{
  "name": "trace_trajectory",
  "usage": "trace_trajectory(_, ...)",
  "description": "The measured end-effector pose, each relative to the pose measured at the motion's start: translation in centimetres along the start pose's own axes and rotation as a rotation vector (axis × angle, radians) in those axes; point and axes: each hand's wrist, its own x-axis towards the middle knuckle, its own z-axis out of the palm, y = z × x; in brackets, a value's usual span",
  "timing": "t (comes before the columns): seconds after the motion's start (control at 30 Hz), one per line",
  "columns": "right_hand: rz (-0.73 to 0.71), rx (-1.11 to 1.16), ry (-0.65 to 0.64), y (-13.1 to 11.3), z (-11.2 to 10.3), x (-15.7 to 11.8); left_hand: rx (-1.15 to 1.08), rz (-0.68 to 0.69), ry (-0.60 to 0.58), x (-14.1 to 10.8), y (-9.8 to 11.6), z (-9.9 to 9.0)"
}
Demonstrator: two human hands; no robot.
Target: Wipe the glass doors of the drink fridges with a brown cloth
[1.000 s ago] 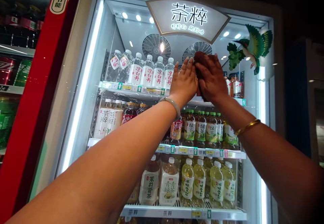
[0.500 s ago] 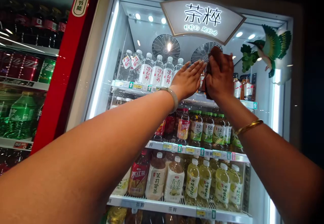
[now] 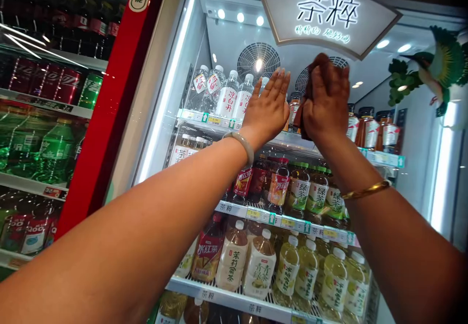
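My left hand point(image 3: 268, 104) lies flat near the glass door, fingers stretched upward and holding nothing; a pale bangle point(image 3: 244, 147) circles that wrist. To its right, my right hand point(image 3: 329, 104) presses a dark brown cloth point(image 3: 306, 114) against the glass, and a gold bangle point(image 3: 367, 190) is on this wrist. Most of the cloth is hidden behind my right palm and fingers. Through the glass, clear water bottles point(image 3: 227, 94) stand behind and left of my left hand. Amber bottles point(image 3: 366, 128) show to the right of my right hand.
A lit fan-shaped sign point(image 3: 329, 19) spans the cooler's top. Hummingbird decoration point(image 3: 438, 68) is at the right. Lower shelves hold tea bottles point(image 3: 263, 263) and yellow drink bottles point(image 3: 334, 280). Past a red frame point(image 3: 120, 70), another cooler holds cans and green bottles point(image 3: 54, 143).
My view has shifted left, so the cooler appears further right. My left hand has turned more upright and drawn slightly apart from the right, which still holds the cloth.
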Motion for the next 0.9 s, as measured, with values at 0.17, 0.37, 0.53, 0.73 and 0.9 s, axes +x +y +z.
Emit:
trace_trajectory(0.17, -0.074, -0.029, -0.031, -1.3, 0.2, -2.0, -0.021, -0.023, -0.005, -0.2, 0.1, 0.0)
trace_trajectory(0.37, -0.044, 0.037, -0.049, 0.8, -0.1, 2.4, 0.007, -0.037, -0.038, -0.4, 0.3, -0.5)
trace_trajectory(0.53, 0.047, 0.020, 0.037, -0.4, -0.1, -0.4, 0.005, -0.024, -0.026, -0.5, 0.3, -0.5)
trace_trajectory(0.73, -0.117, 0.036, -0.112, -1.2, 0.3, 0.6, 0.010, -0.017, -0.013, -0.5, 0.2, -0.4)
trace_trajectory(0.9, -0.015, 0.013, 0.034, 0.5, 0.4, 0.9, 0.023, -0.036, -0.031, -0.5, 0.3, -0.4)
